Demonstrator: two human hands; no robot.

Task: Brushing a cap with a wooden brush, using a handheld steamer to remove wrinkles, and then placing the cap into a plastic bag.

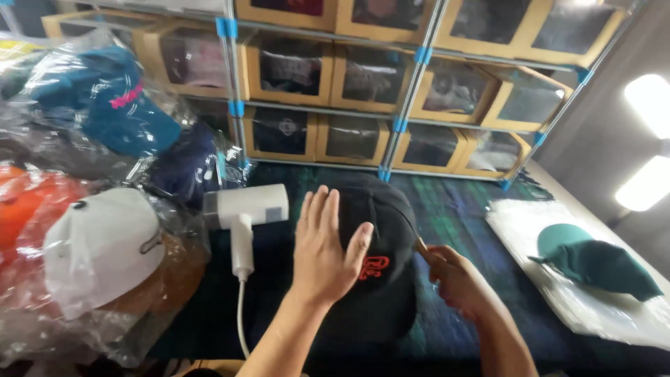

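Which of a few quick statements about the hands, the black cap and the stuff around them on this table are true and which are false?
1. The left hand lies flat on the black cap. True.
2. The right hand is empty. False: it grips a thin brown tool at the cap's edge.
3. The white handheld appliance lies left of the black cap. True.
4. The green cap sits on the person's left. False: it rests on clear bags to the right.
5. The white cap is wrapped in clear plastic. True.

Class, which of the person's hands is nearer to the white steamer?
Left. The left hand lies on the black cap beside the steamer; the right hand is past the cap's far side.
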